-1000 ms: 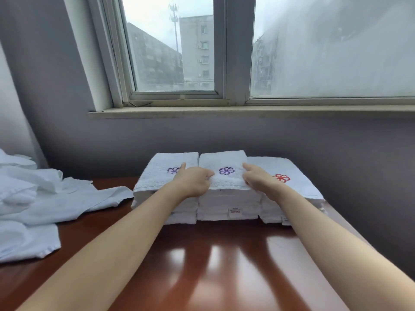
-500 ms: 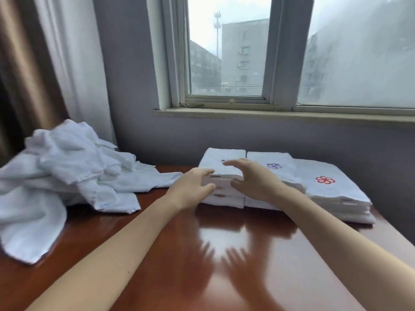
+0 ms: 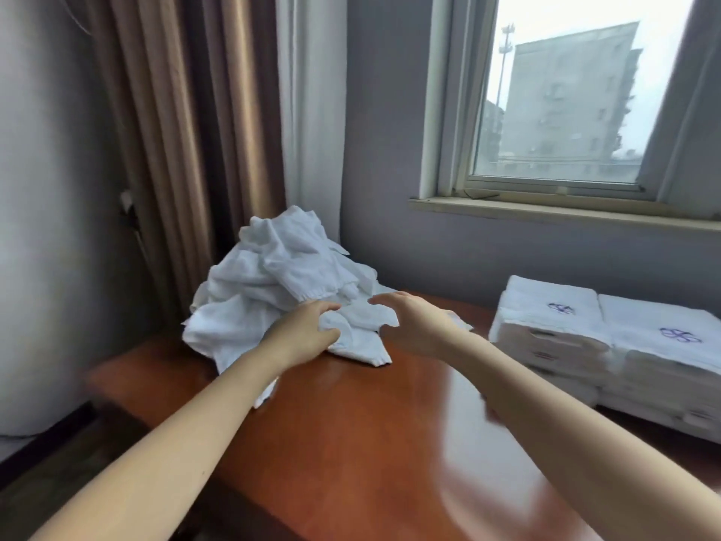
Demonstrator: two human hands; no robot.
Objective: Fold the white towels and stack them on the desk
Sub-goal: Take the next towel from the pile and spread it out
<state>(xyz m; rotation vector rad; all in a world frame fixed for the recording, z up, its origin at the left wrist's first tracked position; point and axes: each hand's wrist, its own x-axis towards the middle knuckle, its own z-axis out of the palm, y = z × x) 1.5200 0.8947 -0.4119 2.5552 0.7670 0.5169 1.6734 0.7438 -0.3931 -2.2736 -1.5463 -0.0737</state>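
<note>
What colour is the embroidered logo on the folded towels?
Purple, a looped flower-like motif on the folded towels; it shows in the head view.

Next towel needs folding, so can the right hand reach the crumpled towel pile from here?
Probably yes. The right hand is open at the near edge of the crumpled towel pile, nothing between them; the left hand grips the cloth beside it.

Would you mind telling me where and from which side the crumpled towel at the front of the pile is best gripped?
Probably take the front towel by its loose near corner, from the near side: that corner lies flat on the desk, clear of the pile behind. The left hand grips its bunched part; the right hand is open beside it.
</note>
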